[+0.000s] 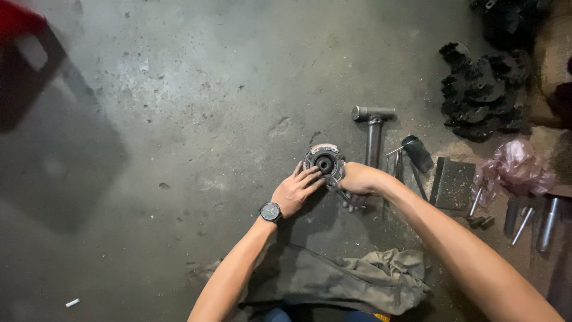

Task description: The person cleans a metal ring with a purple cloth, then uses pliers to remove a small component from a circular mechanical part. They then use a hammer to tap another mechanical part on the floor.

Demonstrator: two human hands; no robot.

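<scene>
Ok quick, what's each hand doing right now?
Left hand: open, fingers resting flat on the round metal part.
Right hand: curled against the same part's side; whether it grips cannot be told.

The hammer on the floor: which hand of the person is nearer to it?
Right. The right hand lies beside the lower end of the hammer handle, at the round metal part. The left hand rests on that part's far side, farther from the hammer.

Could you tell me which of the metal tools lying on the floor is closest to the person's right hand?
The steel hammer with the cylindrical head, lying just above the right hand beside the round metal hub. The metal rods and sockets lie much farther right.
</scene>
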